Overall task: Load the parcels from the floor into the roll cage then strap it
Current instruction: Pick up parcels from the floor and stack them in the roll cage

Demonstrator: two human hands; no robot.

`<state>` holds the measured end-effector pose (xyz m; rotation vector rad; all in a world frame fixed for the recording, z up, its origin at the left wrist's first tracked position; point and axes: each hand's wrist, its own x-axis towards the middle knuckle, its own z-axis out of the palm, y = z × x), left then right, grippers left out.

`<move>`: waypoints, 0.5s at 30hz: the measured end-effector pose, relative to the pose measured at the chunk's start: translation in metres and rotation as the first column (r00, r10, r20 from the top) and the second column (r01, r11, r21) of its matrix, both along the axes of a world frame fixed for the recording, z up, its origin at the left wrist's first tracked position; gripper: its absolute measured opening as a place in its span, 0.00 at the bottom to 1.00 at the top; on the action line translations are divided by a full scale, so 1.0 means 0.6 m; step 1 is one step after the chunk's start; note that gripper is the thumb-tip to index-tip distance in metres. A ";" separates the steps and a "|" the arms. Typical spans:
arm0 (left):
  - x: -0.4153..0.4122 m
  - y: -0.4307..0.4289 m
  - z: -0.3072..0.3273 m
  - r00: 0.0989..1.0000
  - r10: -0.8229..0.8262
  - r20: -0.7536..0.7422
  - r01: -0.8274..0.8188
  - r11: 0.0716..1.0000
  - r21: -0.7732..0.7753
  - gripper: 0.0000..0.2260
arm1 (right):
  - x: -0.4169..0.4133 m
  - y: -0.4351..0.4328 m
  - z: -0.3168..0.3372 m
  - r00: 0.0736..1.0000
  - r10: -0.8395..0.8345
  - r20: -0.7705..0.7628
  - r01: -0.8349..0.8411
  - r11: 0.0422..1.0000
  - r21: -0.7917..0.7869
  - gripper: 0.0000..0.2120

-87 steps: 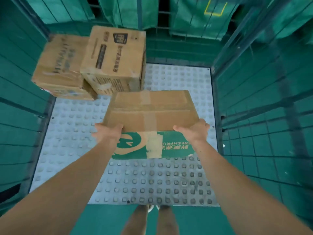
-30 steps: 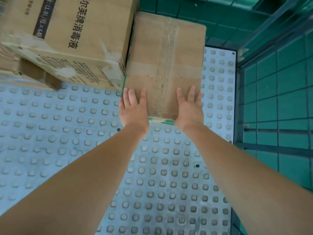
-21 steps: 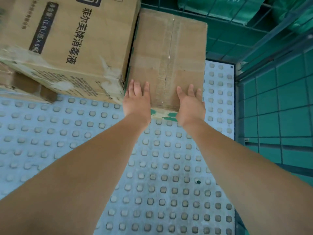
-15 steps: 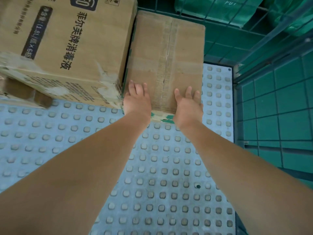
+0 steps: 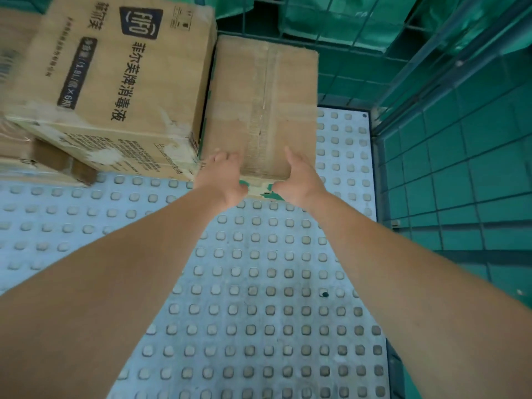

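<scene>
The studded grey deck [image 5: 259, 283] of the roll cage fills most of the view. The cage's wire mesh wall [image 5: 426, 70] rises on the right, with green floor tiles [image 5: 475, 174] showing through it and green sacks [image 5: 331, 21] visible beyond the back mesh. At the back left sits a large printed carton [image 5: 115, 82], lying partly over a lower box [image 5: 34, 159] at the left edge. The taped parcel [image 5: 259, 105] lies on the deck with its long side touching the printed carton, in the same place as half a second ago. The hands have changed: their fingers then lay flat on the parcel's top. Now the left hand [image 5: 221, 177] and right hand [image 5: 299, 180] curl over its near edge and grip it, fingers on top and thumbs against the near face.
</scene>
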<state>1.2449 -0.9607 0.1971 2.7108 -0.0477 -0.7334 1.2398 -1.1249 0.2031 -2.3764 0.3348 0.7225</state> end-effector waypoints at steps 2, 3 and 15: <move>-0.026 -0.002 0.040 1.000 0.020 0.010 -0.019 0.998 -0.067 0.28 | -0.029 -0.002 0.041 0.995 -0.097 0.032 0.093 0.990 0.109 0.40; -0.038 -0.004 0.062 1.000 0.025 0.009 -0.024 0.995 -0.098 0.27 | -0.045 -0.004 0.065 0.990 -0.139 0.038 0.131 0.979 0.159 0.39; -0.194 -0.020 0.388 0.958 0.264 -0.112 -0.286 0.868 -0.407 0.08 | -0.215 -0.022 0.410 0.940 -0.321 0.114 0.258 0.890 0.375 0.30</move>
